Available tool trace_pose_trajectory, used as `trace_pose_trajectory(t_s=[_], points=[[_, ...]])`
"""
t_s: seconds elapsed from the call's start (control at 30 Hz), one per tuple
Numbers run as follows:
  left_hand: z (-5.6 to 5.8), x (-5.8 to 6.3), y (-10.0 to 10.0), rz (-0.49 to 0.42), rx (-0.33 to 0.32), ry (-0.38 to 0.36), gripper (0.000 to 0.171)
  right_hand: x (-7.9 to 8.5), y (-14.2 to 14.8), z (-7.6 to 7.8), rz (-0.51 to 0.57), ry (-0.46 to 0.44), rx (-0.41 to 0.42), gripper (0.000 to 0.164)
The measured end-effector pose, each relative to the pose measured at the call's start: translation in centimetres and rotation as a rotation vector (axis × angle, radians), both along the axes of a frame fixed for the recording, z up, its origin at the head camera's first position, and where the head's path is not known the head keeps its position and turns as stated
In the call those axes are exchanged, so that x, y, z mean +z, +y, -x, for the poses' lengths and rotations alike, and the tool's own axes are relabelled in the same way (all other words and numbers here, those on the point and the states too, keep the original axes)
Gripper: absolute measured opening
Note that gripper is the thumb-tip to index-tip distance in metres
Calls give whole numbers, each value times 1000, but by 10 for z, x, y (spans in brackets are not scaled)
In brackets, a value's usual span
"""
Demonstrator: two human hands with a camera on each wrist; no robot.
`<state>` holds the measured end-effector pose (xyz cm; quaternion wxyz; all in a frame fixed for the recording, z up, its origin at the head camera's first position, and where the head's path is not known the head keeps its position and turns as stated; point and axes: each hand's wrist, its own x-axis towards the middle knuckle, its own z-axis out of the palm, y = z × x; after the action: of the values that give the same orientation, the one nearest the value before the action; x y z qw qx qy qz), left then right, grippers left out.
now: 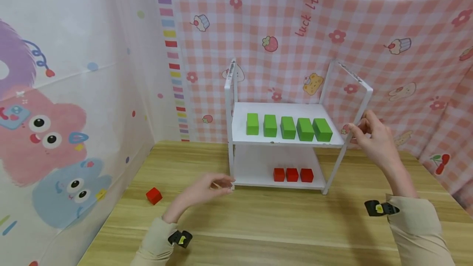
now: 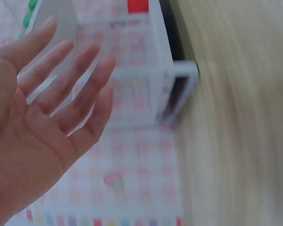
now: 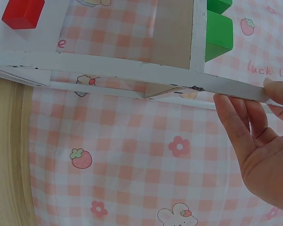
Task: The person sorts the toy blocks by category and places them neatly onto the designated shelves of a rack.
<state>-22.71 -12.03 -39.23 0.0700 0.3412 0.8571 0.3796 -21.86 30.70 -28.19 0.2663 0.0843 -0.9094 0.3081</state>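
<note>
A white two-tier shelf rack [image 1: 288,144] stands on the table, a row of several green blocks [image 1: 288,128] on its upper board. Three red cubes [image 1: 292,175] sit on the lower board, toward the right. My right hand [image 1: 377,138] pinches the rack's right front post [image 3: 236,88] between thumb and fingers, a little above the upper board's level. By the foot of the left front post is my left hand [image 1: 207,188], its fingers loosely extended with nothing in them. The left wrist view has the left palm [image 2: 33,136] and spread fingers in front of the rack.
A single red cube [image 1: 154,196] lies on the wooden table [image 1: 258,229], left of my left hand. Behind the rack hangs a pink checked cloth [image 1: 295,19]. A white cloth with cartoon figures [image 1: 122,60] covers the left side.
</note>
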Motion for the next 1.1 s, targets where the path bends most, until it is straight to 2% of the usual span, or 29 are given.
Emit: trace_pose_trajectory(t_s=[0.13,0.33,0.53,0.67,0.87,1.1], points=[[-5,-5,-36,11,-5,-66,37,-1,0,0,4,-1,5,26],[-17,-13,-89,49,-16,-222,41,-2,0,1,8,-5,11,25],[-26,-23,-125,52,-23,-349,44,-1,0,1,17,-11,2,25],[-31,-28,-138,71,-28,-372,47,0,0,1,19,-8,13,25],[-32,-35,-144,33,-35,-430,53,1,-1,0,28,-24,2,23],[-30,-40,-139,98,2,-379,51,0,0,0,25,-27,2,23]])
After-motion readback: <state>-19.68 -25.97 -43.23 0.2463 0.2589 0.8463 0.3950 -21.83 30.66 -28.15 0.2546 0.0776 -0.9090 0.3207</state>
